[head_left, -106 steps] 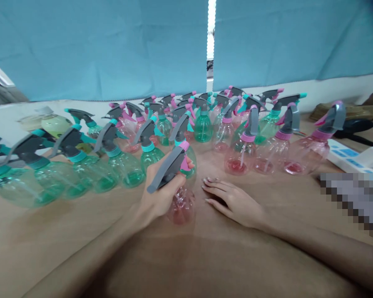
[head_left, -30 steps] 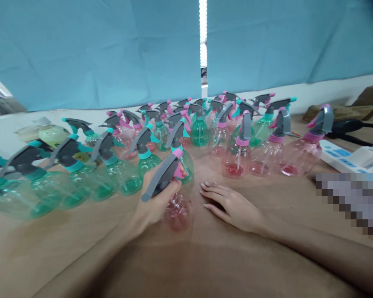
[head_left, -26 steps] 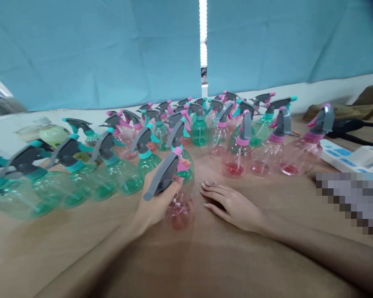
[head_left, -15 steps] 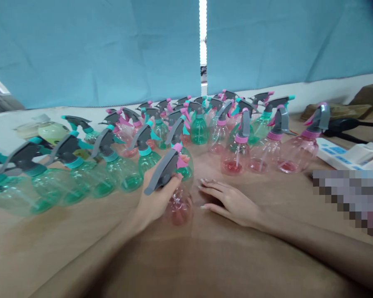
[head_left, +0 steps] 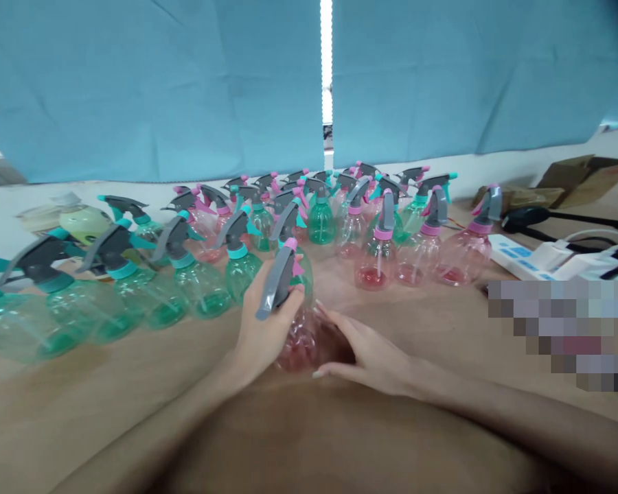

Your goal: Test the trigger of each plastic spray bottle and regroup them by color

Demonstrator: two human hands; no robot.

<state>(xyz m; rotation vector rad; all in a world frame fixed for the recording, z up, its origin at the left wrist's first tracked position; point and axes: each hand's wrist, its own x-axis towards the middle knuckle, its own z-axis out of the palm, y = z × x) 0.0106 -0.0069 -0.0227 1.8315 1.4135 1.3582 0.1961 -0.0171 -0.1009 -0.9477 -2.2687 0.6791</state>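
My left hand [head_left: 262, 322] is wrapped round the neck of a pink spray bottle [head_left: 299, 346] with a grey and pink trigger head, upright on the brown table [head_left: 237, 425]. My right hand [head_left: 373, 350] is beside the bottle's right side, thumb and fingers apart, its fingertips at or very near the clear pink body. Left of my left hand stands a row of green spray bottles [head_left: 202, 288]. To the right, beyond my right hand, are pink spray bottles [head_left: 375, 264].
More green and pink bottles crowd the back by a blue curtain [head_left: 149, 89]. A white power strip [head_left: 515, 257] with plugs and dark cables lies at the right. Behind it are cardboard pieces [head_left: 581, 182]. A pixelated patch covers the right edge.
My right hand has moved left from the tabletop to the held bottle's side, its fingers curving. The bottle's trigger head has turned slightly. The view has shifted a little.
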